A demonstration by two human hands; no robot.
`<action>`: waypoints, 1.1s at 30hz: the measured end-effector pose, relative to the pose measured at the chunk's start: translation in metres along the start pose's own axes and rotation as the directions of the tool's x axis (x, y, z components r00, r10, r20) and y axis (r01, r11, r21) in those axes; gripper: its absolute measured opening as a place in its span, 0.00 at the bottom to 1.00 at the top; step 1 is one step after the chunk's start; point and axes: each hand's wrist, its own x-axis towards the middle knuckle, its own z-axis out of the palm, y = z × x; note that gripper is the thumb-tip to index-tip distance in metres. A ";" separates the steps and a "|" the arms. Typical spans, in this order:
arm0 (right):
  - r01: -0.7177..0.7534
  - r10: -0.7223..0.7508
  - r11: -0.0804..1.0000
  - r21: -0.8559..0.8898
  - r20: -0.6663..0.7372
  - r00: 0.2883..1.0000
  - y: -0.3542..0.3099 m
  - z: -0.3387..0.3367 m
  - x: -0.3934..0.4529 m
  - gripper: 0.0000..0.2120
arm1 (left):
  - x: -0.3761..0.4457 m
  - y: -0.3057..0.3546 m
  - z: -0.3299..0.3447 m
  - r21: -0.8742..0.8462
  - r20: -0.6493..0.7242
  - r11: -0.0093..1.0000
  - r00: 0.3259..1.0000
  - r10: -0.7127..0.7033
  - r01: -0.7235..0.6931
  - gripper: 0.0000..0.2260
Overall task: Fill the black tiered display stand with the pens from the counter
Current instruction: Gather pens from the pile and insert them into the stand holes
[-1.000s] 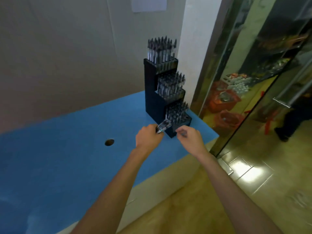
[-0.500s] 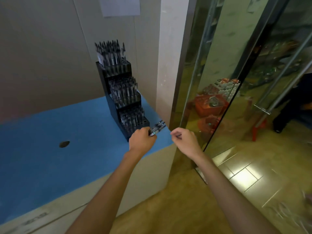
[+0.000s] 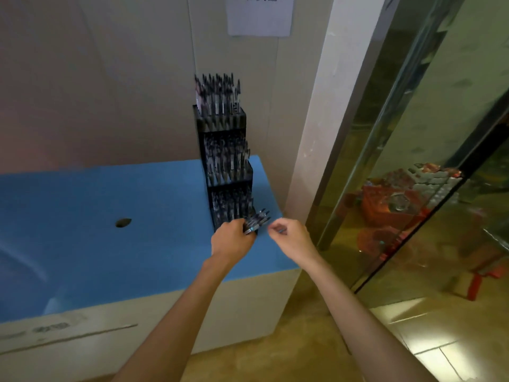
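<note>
**Three tiers packed, a handful of pens at the bottom step**

The black tiered display stand (image 3: 204,150) stands upright at the far right end of the blue counter (image 3: 110,216), against the wall. All three tiers are crowded with upright pens — top tier (image 3: 217,97), middle tier (image 3: 227,161) and bottom tier (image 3: 232,204). The left hand (image 3: 231,241) grips a bundle of pens (image 3: 257,220), their ends fanning out up and right, just in front of the bottom tier. The right hand (image 3: 292,238) hovers just beside it, apart, fingers curled and pinching a single pen (image 3: 281,231) — small and blurred. A paper notice (image 3: 259,15) hangs on the wall above.
</note>
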 end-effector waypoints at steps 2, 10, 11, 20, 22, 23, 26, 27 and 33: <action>-0.007 0.003 0.998 0.064 0.064 0.998 0.002 0.003 0.014 0.05 | 0.007 -0.001 0.002 -0.009 -0.011 0.999 0.999 -0.035 0.035 0.11; -0.108 0.010 0.901 0.420 0.229 0.973 -0.006 0.015 0.055 0.04 | 0.033 -0.007 0.011 -0.022 -0.069 0.990 0.988 -0.138 0.137 0.11; -0.117 0.008 0.886 0.449 0.236 0.972 -0.006 0.017 0.056 0.05 | 0.033 -0.007 0.012 -0.019 -0.071 0.989 0.987 -0.147 0.146 0.10; -0.136 0.078 0.791 0.596 0.121 0.990 -0.013 0.028 0.079 0.06 | 0.042 -0.010 0.014 0.005 -0.089 0.977 0.973 -0.214 0.215 0.06; -0.118 0.130 0.754 0.646 0.030 0.991 -0.013 0.025 0.089 0.06 | 0.041 -0.017 0.011 0.015 -0.097 0.969 0.965 -0.244 0.246 0.08; -0.099 0.135 0.743 0.662 -0.003 0.991 -0.012 0.022 0.094 0.06 | 0.040 -0.021 0.009 0.013 -0.106 0.964 0.959 -0.262 0.265 0.10; -0.002 0.051 0.787 0.617 -0.062 0.997 -0.010 0.016 0.108 0.05 | 0.037 -0.033 0.003 -0.002 -0.137 0.950 0.941 -0.309 0.311 0.12; 0.046 -0.003 0.822 0.567 -0.076 0.997 -0.009 0.015 0.111 0.05 | 0.037 -0.036 0.000 -0.004 -0.147 0.948 0.937 -0.317 0.319 0.11; 0.272 -0.264 0.921 0.279 -0.068 0.962 -0.007 0.029 0.122 0.05 | 0.041 -0.046 -0.010 -0.083 -0.234 0.933 0.903 -0.359 0.350 0.11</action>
